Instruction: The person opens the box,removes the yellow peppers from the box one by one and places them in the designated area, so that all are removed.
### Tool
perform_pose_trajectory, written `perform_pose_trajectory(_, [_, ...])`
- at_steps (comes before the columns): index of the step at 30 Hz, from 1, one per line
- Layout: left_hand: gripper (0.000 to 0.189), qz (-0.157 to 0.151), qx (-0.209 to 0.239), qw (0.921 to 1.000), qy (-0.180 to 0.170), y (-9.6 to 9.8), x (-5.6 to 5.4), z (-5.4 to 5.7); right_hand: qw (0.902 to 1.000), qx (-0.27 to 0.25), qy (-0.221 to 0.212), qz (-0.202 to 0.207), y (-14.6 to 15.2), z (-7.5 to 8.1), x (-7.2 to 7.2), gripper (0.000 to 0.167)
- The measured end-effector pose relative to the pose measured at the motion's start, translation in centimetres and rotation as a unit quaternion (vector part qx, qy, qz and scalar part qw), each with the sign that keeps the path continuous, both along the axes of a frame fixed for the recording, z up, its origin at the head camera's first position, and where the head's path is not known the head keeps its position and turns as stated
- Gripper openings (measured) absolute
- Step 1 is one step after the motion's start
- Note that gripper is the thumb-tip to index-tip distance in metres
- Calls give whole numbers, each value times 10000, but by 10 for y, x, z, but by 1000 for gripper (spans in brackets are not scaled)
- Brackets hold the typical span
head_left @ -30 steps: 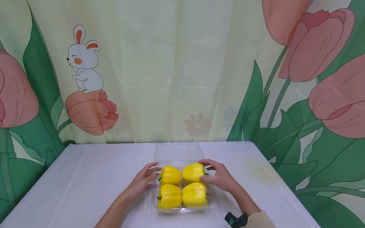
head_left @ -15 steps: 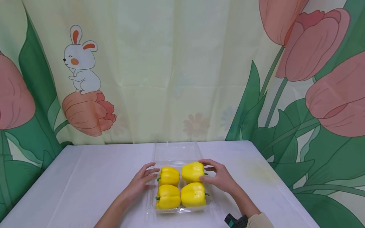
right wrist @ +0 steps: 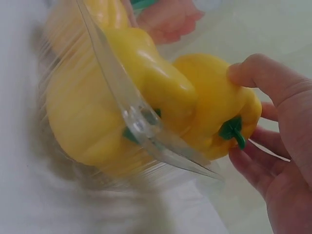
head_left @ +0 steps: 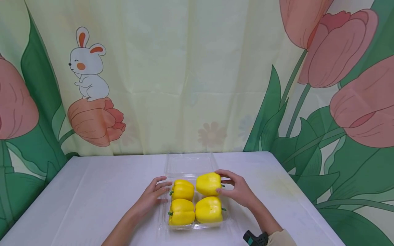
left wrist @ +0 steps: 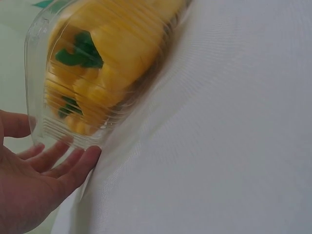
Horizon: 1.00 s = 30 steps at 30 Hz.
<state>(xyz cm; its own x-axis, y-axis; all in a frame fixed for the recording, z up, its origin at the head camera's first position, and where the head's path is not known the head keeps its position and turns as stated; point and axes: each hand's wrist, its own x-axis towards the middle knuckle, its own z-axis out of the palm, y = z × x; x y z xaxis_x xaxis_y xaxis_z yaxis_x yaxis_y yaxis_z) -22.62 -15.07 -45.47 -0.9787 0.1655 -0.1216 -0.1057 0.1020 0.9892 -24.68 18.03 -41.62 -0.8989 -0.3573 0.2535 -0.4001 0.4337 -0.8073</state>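
Observation:
A clear plastic clamshell box (head_left: 197, 227) stands on the table with its lid hinged back, holding yellow bell peppers with green stems. Two peppers are on the left, the back-left pepper (head_left: 183, 190) and the front-left pepper (head_left: 182, 212). The front-right pepper (head_left: 209, 209) sits low in the box. My right hand (head_left: 236, 188) grips the back-right pepper (right wrist: 219, 105) between thumb and fingers; the right wrist view has it above the box's rim. Against the box's left side, my left hand (head_left: 152, 195) rests its extended fingertips (left wrist: 91, 155) on the clear wall.
The raised lid (head_left: 191, 164) leans back behind the box. White cloth covers the table (head_left: 101, 191). A printed curtain (head_left: 166, 78) hangs beyond the table's back edge. A dark device (head_left: 254, 238) is on the right wrist.
My right hand has lifted the back-right bell pepper slightly upward. The left hand stays at the box's side. The view shifted a little between the first two frames.

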Motion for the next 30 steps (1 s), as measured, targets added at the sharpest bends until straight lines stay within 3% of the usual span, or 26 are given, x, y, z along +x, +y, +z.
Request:
perform_pose_trajectory(13, [48,32,-2,9999,-98,1,1,0,9996,31,297,-12,8,4,4,56])
perform_pose_trajectory(30, [49,61,-35,9999,-133,1,0,0,9995,24,320,-81,19,11,8,57])
